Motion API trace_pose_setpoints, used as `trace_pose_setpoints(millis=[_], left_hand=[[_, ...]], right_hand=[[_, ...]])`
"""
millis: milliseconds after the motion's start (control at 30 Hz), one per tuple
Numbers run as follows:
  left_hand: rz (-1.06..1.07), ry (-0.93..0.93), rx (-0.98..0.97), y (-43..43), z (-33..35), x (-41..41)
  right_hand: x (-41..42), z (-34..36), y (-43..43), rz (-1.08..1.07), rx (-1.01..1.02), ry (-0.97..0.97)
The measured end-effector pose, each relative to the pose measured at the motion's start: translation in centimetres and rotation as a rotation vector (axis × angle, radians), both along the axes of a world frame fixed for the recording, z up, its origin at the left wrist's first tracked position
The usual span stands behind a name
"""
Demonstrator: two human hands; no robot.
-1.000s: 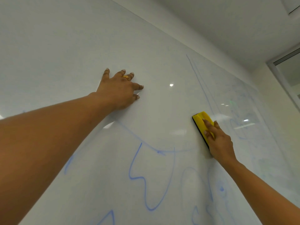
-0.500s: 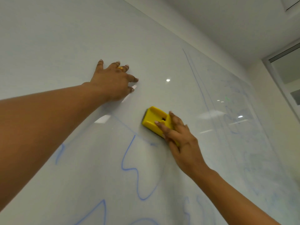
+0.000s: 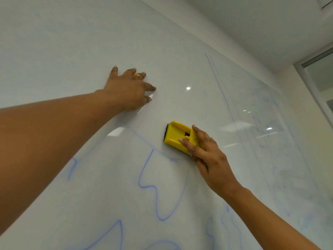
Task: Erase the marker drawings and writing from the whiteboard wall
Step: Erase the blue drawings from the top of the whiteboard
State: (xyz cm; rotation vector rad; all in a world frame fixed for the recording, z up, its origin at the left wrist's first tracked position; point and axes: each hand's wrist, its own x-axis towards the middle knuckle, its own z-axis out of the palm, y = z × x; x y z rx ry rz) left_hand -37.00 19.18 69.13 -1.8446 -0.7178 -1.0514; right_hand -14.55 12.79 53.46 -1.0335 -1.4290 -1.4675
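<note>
Whiteboard wall (image 3: pixel 72 42), glossy, with looping blue lines (image 3: pixel 156 195); left hand (image 3: pixel 126 91) spread flat, right hand (image 3: pixel 210 159) clasped around blocky yellow plastic eraser (image 3: pixel 175 132).

Quick tally: 2 grips, the left grip (image 3: pixel 126 89) and the right grip (image 3: pixel 209 156), both bare hands. 1 yellow eraser (image 3: pixel 177 135). 1 gold ring (image 3: pixel 137 76). 1 whiteboard wall (image 3: pixel 72 42). Blue marker lines (image 3: pixel 140 184) are a tangle, more than 3 for sure, can't get an exact count.
</note>
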Motion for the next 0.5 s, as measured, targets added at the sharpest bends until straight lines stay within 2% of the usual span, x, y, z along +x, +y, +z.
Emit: trace_pose_setpoints(millis=[167, 367, 500], left_hand=[[0.0, -0.004, -0.005, 0.0, -0.2, -0.1], [-0.017, -0.005, 0.001, 0.1, -0.2, 0.0], [-0.031, -0.006, 0.008, 0.3, -0.1, 0.1]], right_hand=[[3.9, -0.2, -1.2, -0.024, 0.003, 0.132], [5.9, -0.5, -1.9, 0.076, 0.05, 0.454], [5.0, -1.0, -1.7, 0.14, 0.056, 0.451]])
